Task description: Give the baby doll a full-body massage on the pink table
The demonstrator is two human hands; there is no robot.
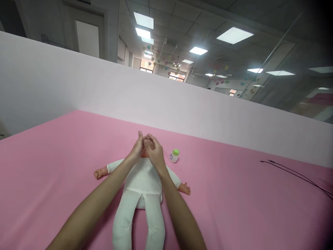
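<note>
A baby doll (pixel 143 175) with a white cloth body lies on its back on a pink surface, arms spread and legs toward me. Above its head and neck, my left hand (pixel 137 147) is open, thumb stretched upward, its fingertips partly hidden behind the other hand. My right hand (pixel 156 151) meets it, open with loosely bent fingers against the left palm. Nothing shows between the two hands. They cover most of the doll's head. Beside my right hand stands a small white jar (pixel 173 157) with a green lid, upright and apart from the doll.
The pink cover (pixel 223 194) spreads over the wide tabletop. A low white partition (pixel 182 111) runs along its far edge. Thin black cables (pixel 293 173) lie at the right. Beyond are ceiling lights and hanging coloured heart decorations.
</note>
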